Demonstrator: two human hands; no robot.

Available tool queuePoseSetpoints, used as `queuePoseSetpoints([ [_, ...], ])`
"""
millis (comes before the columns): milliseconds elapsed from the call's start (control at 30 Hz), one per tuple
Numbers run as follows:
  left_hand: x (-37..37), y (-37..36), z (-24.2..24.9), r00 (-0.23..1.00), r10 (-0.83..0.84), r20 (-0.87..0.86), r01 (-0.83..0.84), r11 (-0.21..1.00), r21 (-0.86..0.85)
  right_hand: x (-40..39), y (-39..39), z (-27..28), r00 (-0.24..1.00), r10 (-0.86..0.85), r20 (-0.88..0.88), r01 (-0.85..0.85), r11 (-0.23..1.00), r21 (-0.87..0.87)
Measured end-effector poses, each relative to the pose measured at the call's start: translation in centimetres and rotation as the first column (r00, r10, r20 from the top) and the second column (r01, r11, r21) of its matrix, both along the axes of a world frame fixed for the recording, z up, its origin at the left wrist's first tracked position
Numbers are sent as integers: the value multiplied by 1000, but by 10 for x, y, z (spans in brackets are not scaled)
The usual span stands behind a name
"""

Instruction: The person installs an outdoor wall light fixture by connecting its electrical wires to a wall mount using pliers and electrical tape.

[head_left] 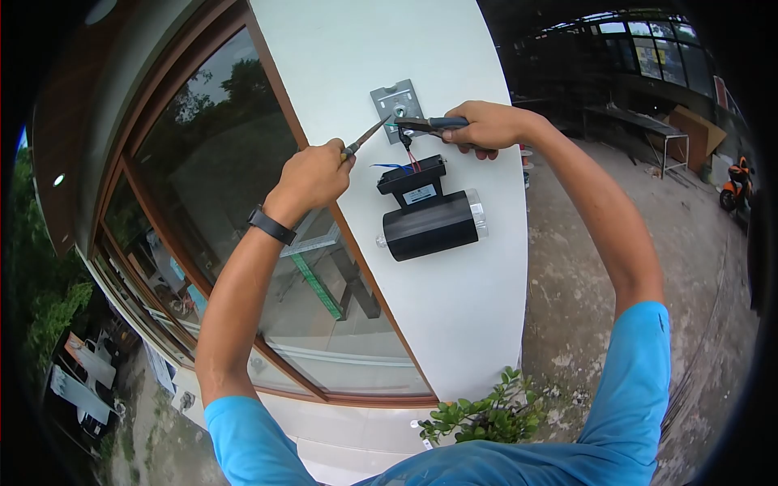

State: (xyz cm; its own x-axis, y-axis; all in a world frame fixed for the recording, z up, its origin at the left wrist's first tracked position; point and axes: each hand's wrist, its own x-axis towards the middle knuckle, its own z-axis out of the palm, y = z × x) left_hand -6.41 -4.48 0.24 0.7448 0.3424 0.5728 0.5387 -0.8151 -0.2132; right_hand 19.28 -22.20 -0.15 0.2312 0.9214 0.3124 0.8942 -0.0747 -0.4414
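My left hand (314,172) is closed around the handle of a thin pointed tool (366,138), its tip close to the metal plate on the wall. In my right hand (486,130) are pliers (429,125), their jaws at the middle of the plate by a small green wire. The grey metal plate (409,99) is fixed to the white wall. Below it hangs a black cylindrical lamp (431,227) with a box-shaped base (412,176). Red and dark wires run up from the base towards the plate, and a blue wire sticks out left.
A wood-framed glass window (219,138) is left of the white wall (470,324). A leafy plant (486,409) grows at the wall's foot. Further right stand a metal table (668,134) and an orange motorbike (736,188) on the concrete ground.
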Motion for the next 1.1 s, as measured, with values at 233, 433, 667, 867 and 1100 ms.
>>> queuePoseSetpoints([
  [233, -10, -6, -4, 1000, -22, 18, 22, 1000, -8, -5, 0, -2, 1000, -9, -30, 10, 999, 38],
  [433, -5, 10, -5, 999, -46, 9, 47, 986, -160, -1, 0, -1, 1000, 5, -25, -4, 1000, 28],
  [667, 0, -8, -7, 1000, 26, -2, -26, 1000, -4, -3, -2, -1, 1000, -9, -15, 9, 999, 30],
  [867, -10, -1, -39, 986, -76, 147, 29, 954, 298, -1, -2, 0, 999, 18, -48, -18, 1000, 18],
  [1100, -4, 5, -54, 904, -232, 358, 423, 609, -671, 6, 0, -3, 999, 26, 20, -27, 999, 31],
])
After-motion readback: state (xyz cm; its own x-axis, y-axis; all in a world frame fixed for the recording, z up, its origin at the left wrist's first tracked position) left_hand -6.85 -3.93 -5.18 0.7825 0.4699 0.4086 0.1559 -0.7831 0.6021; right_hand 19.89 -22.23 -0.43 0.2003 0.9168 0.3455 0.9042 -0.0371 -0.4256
